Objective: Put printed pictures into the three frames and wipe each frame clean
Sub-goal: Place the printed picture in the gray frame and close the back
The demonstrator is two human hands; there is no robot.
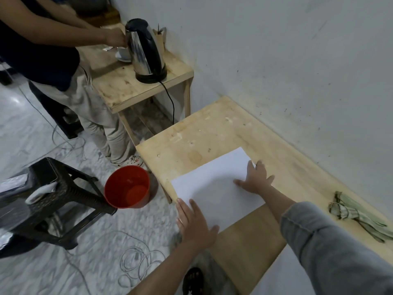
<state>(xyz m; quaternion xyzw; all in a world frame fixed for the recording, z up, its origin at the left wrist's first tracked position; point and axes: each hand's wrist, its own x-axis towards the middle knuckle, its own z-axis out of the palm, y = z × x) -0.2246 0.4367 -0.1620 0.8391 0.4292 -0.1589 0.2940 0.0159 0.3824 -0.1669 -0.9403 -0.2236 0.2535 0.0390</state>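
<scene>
A blank white sheet of paper [212, 184] lies flat on the wooden table [212, 133], near its left edge. My left hand [194, 224] rests flat on the sheet's near left corner, fingers straight. My right hand [255, 177] presses flat on the sheet's right side, fingers spread. No picture frame shows in this view.
A folded green cloth bundle [353, 211] lies at the table's right by the wall. An orange bucket [127, 187] stands on the floor beside a black stool [57, 194]. Another person stands at a small table with a kettle [144, 50]. Loose cables [138, 262] cross the floor.
</scene>
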